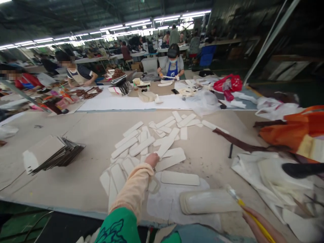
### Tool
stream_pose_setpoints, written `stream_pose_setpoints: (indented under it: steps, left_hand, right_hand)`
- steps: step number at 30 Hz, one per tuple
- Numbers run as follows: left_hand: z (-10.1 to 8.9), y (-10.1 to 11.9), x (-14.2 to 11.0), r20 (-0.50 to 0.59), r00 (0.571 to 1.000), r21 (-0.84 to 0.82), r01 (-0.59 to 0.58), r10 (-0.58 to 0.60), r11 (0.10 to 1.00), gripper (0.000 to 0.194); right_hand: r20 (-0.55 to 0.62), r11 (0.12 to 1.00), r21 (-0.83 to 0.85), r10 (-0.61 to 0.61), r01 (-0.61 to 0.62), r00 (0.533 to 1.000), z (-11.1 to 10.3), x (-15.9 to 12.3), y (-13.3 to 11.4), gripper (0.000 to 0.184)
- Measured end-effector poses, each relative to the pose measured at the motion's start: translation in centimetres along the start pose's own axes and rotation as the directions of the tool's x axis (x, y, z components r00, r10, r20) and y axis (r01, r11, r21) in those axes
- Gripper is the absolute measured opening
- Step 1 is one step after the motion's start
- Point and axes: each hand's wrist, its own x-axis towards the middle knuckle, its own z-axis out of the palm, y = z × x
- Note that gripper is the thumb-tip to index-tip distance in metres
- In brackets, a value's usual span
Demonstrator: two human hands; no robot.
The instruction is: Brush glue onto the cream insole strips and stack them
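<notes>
My left hand (152,160) reaches into a spread of flat white strips with rounded ends. Its fingers are closed at the near end of one long white strip (167,143), which points away from me. At the lower right my right hand (262,224) is wrapped around a brush (243,203) with a yellow handle and pale bristles. The bristles are beside a stack of glossy, cream-coloured strips (209,201). A single white strip (180,178) lies just beyond that stack, partly over a whitish sheet (162,204).
A pile of flat panels (54,152) stands on the left of the table (93,128). To the right are a dark strap (240,142), an orange bag (303,126) and a white container with a black handle (303,170). Across the table a person in a blue apron (172,69) works.
</notes>
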Motion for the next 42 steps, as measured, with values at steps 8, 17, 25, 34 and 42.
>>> stream_pose_setpoints:
  steps: [8,17,25,34,42]
  left_hand:
    - [-4.7,1.1,-0.9,-0.187,0.978,0.035,0.101,-0.093,0.994,0.024]
    - [-7.0,13.8,-8.5,-0.279,0.960,-0.813,-0.234,-0.005,0.533,0.020]
    - [-0.1,21.1,-10.5,0.072,0.996,-0.994,0.067,0.058,0.082,0.038]
    - [6.7,20.5,-10.8,0.253,0.932,-0.864,0.338,-0.261,0.373,0.026]
    - [11.9,19.5,-9.6,0.147,0.860,-0.665,0.452,-0.488,0.595,0.018]
  right_hand:
    - [-0.026,0.987,0.131,0.094,-0.090,0.995,0.4,1.4,-2.1,0.036]
    - [-0.082,0.851,0.489,0.266,-0.194,0.961,-0.6,6.4,-4.8,0.030]
    - [0.271,0.616,0.664,0.329,-0.423,0.905,-0.7,6.4,-2.5,0.035]
    - [0.084,0.919,0.323,0.211,-0.227,0.974,-1.2,4.8,1.2,0.037]
    - [0.116,0.995,-0.032,0.097,-0.094,0.988,1.3,6.0,3.1,0.033]
